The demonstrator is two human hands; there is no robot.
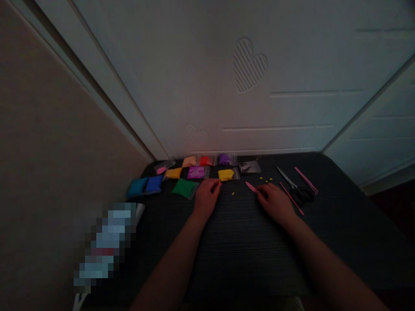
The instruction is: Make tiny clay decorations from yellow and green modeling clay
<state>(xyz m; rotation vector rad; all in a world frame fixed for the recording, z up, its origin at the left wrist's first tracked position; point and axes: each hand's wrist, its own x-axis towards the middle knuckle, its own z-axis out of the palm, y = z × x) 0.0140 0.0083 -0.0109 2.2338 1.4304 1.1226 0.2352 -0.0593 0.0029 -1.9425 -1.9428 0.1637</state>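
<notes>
My left hand (206,198) rests at the table's middle, thumb and fingers pinched together. A tiny bright speck shows at its fingertips, too small to name. My right hand (276,202) is closed around the end of a pink plastic modelling knife (250,187), whose blade points left and away from me. Between the hands a small yellow piece (232,193) lies on the dark table (233,250). Several more yellow bits (266,181) sit just beyond my right hand. Close past my left fingertips is a bag of yellow clay (226,175).
Behind and left lie several coloured clay bags, among them a green bag (184,188) and a blue bag (153,184). Scissors (293,185), a thin pink tool (292,198) and pink tweezers (306,179) lie right. A blurred-out object (110,242) stands at the left edge; a white panel (207,86) rises behind.
</notes>
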